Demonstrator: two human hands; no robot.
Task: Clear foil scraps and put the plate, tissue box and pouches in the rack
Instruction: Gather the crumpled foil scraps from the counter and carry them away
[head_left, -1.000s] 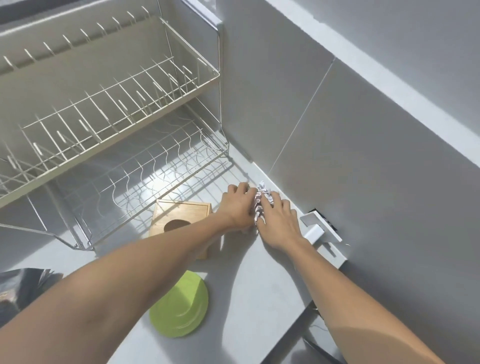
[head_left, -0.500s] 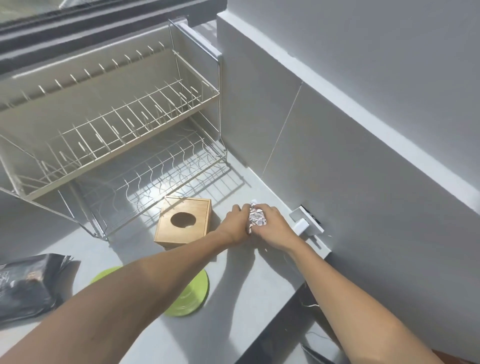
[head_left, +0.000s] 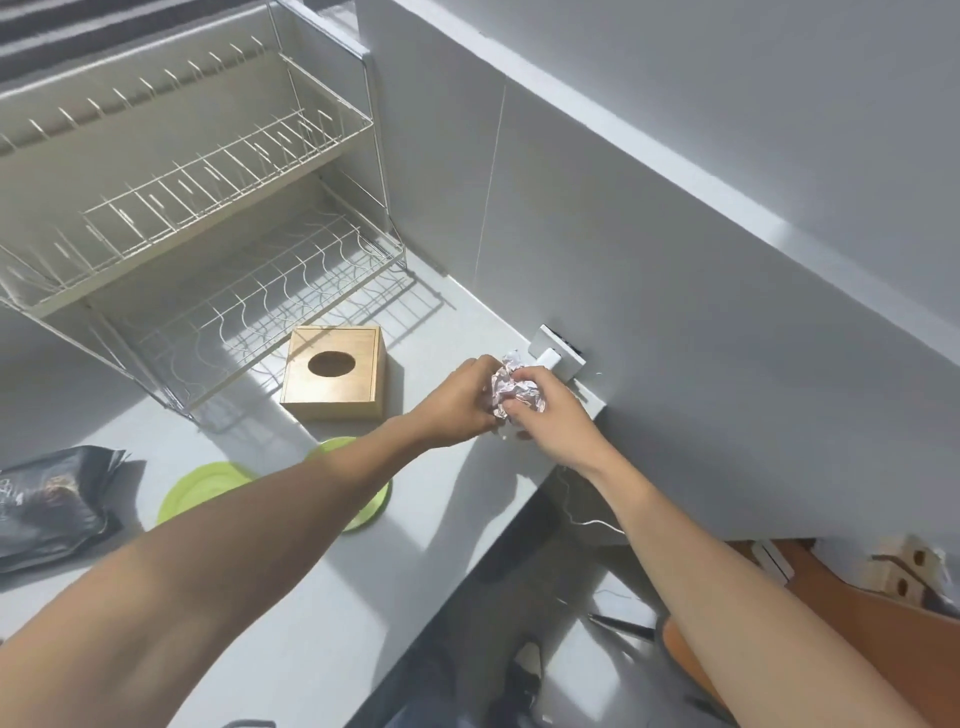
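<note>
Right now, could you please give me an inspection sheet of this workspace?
Surface: grey counter, sunlit in patches.
Job's things: crumpled foil between both hands; wooden tissue box on the counter in front of the rack; green plate partly hidden by the left forearm; black pouches at the left edge; two-tier wire rack holds nothing.
Clutter: nothing seen.
Grippers: left hand and right hand both closed on the foil.
Cables: thin white wire hanging below the white wall socket.
Surroundings: grey tiled wall; floor below blurred.
</note>
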